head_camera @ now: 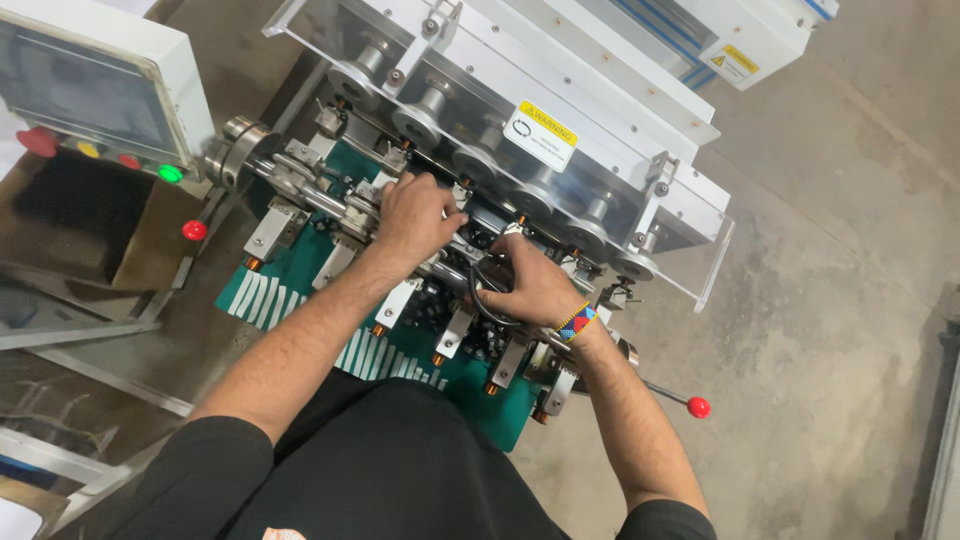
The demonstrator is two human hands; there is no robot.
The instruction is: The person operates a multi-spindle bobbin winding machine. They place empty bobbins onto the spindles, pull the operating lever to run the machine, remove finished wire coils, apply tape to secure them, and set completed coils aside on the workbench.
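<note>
A winding machine (560,110) with a row of round metal spindles stands before me over a green mat (300,270). My left hand (412,215) rests curled on the metal shaft and small fittings near the middle of the row. My right hand (530,285), with a beaded wristband (575,322), is closed around a black loop-handled tool, perhaps scissors (482,290), just below the spindles. What the left fingertips pinch is hidden.
A white control box (100,85) with coloured buttons sits at upper left. Two red-knobbed levers stick out, one at the left (194,230), the other at lower right (698,407). A clear guard (715,265) hangs at the right. Concrete floor (820,300) surrounds the machine.
</note>
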